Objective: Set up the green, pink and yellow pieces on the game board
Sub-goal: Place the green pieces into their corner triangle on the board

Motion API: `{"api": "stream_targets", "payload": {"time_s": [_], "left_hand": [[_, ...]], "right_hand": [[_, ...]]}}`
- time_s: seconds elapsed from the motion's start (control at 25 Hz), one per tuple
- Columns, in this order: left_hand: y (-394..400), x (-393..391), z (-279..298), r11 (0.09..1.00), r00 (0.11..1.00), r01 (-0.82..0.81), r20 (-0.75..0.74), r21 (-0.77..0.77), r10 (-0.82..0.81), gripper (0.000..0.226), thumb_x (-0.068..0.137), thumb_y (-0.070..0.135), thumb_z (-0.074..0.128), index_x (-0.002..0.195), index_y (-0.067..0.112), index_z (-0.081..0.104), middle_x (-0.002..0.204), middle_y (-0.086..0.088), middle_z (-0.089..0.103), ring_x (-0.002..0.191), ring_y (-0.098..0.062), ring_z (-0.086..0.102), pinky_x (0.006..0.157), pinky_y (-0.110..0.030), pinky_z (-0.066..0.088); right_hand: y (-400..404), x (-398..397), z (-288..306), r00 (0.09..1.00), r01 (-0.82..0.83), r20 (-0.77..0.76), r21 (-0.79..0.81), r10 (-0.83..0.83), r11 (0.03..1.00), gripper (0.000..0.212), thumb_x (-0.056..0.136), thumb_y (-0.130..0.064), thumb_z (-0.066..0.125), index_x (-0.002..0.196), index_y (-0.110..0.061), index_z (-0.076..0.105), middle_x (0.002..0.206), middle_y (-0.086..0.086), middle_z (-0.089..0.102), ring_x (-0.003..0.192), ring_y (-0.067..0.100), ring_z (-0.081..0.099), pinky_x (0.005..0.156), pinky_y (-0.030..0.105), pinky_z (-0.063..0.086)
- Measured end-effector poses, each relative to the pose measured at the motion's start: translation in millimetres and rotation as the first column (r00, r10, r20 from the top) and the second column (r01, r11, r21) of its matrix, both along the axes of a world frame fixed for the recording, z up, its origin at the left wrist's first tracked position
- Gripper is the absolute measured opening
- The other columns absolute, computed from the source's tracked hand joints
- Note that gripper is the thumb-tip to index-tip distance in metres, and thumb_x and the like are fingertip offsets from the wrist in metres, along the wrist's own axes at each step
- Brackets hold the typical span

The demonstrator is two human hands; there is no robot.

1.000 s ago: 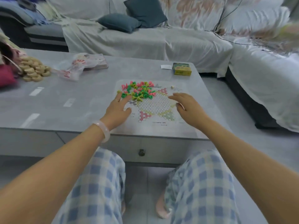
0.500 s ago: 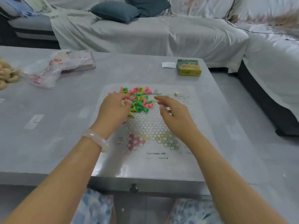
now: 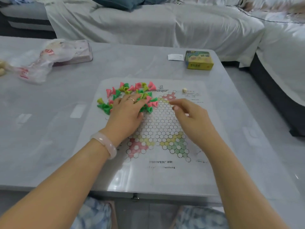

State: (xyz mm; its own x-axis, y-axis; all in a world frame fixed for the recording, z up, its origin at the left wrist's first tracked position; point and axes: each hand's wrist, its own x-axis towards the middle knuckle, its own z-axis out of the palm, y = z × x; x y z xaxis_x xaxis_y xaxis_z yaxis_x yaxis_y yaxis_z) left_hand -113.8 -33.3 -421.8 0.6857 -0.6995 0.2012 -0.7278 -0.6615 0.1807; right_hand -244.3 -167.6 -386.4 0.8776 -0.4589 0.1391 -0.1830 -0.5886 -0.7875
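A paper game board (image 3: 158, 128) with a star of hexagon cells lies flat on the grey table. A loose pile of green, pink and yellow cone pieces (image 3: 137, 88) covers the board's far left corner, most lying on their sides. My left hand (image 3: 127, 111) rests on the near side of the pile with fingers spread over the pieces. My right hand (image 3: 191, 116) hovers over the board's right half, fingers loosely bent and pointing at the pile, holding nothing that I can see. The pink and green corners near me hold no pieces.
A small die (image 3: 184, 90) sits on the board's far right. A yellow-green box (image 3: 198, 61) and a white card (image 3: 175, 57) lie behind it. A crumpled plastic bag (image 3: 41, 63) lies far left. A covered sofa (image 3: 148, 25) runs behind the table.
The view has tilted down and closer to the board. My left hand has spread over the pile and some pieces have shifted left. My right hand has drawn back to the right.
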Motion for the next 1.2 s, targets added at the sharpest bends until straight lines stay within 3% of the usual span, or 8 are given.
{"api": "stream_targets", "payload": {"time_s": [0.12,0.24,0.44,0.64,0.8,0.96,1.12,1.2], "left_hand": [[-4,1,2,0.999,1.0,0.003,-0.001,0.037,-0.003,0.048,0.093,0.022,0.044,0.139,0.029,0.034,0.147,0.004,0.036,0.136,-0.022,0.026,0.108,-0.043,0.018],[-7,3,1,0.999,1.0,0.003,-0.015,0.047,-0.003,0.044,0.093,0.02,0.044,0.136,0.026,0.041,0.142,0.004,0.042,0.132,-0.023,0.031,0.106,-0.042,0.024],[-9,2,-1,0.984,0.997,-0.049,-0.062,-0.171,0.039,0.032,0.088,0.013,0.052,0.119,0.014,0.057,0.12,-0.006,0.058,0.109,-0.026,0.05,0.093,-0.036,0.038],[-11,4,-2,1.0,0.999,-0.016,-0.049,0.013,0.017,0.037,0.092,0.018,0.044,0.129,0.018,0.048,0.125,-0.009,0.052,0.111,-0.03,0.047,0.091,-0.04,0.042],[-11,1,0,0.996,0.997,-0.064,-0.054,-0.059,0.06,0.032,0.091,0.022,0.049,0.122,0.017,0.053,0.114,-0.011,0.057,0.102,-0.029,0.051,0.088,-0.039,0.041],[-10,0,6,0.992,0.993,-0.084,-0.085,-0.09,0.076,0.021,0.089,0.019,0.051,0.109,0.014,0.057,0.109,-0.007,0.058,0.086,-0.025,0.051,0.076,-0.033,0.043],[-11,1,5,0.997,0.994,-0.071,-0.089,-0.016,0.069,0.026,0.088,0.013,0.047,0.113,0.014,0.057,0.109,-0.012,0.057,0.092,-0.03,0.054,0.081,-0.04,0.047],[-11,1,3,0.994,0.993,-0.088,-0.083,-0.065,0.082,0.025,0.087,0.011,0.047,0.109,0.012,0.058,0.104,-0.012,0.058,0.089,-0.03,0.054,0.078,-0.038,0.046]], "right_hand": [[-4,-9,-14,0.97,-0.101,-0.234,-0.174,0.059,0.979,0.032,0.095,-0.024,0.038,0.123,-0.023,0.052,0.125,-0.001,0.053,0.115,0.014,0.047,0.09,0.024,0.035],[-4,-11,-17,0.939,-0.165,-0.334,-0.241,0.078,0.956,0.033,0.095,-0.028,0.038,0.126,-0.025,0.049,0.13,0.0,0.048,0.122,0.018,0.04,0.097,0.031,0.034],[-1,-9,-14,0.928,-0.191,-0.364,-0.277,0.081,0.942,0.035,0.095,-0.03,0.036,0.129,-0.025,0.046,0.133,0.0,0.046,0.125,0.02,0.036,0.098,0.034,0.034],[1,-9,-14,0.93,-0.175,-0.362,-0.301,0.057,0.937,0.035,0.096,-0.029,0.035,0.128,-0.025,0.047,0.134,-0.001,0.045,0.126,0.02,0.034,0.097,0.032,0.033],[2,-9,-16,0.936,-0.168,-0.347,-0.308,0.054,0.936,0.034,0.096,-0.029,0.036,0.127,-0.024,0.048,0.134,-0.002,0.046,0.125,0.019,0.035,0.097,0.03,0.033],[2,-8,-16,0.937,-0.168,-0.347,-0.313,0.052,0.935,0.034,0.096,-0.029,0.036,0.128,-0.024,0.047,0.134,-0.001,0.045,0.125,0.02,0.035,0.096,0.031,0.033],[3,-9,-15,0.937,-0.166,-0.345,-0.321,0.048,0.932,0.035,0.096,-0.029,0.035,0.128,-0.025,0.047,0.134,-0.001,0.045,0.125,0.02,0.034,0.096,0.03,0.032],[3,-9,-15,0.936,-0.172,-0.348,-0.325,0.051,0.93,0.035,0.096,-0.028,0.035,0.128,-0.025,0.047,0.134,-0.001,0.045,0.124,0.02,0.035,0.096,0.03,0.032]]}}
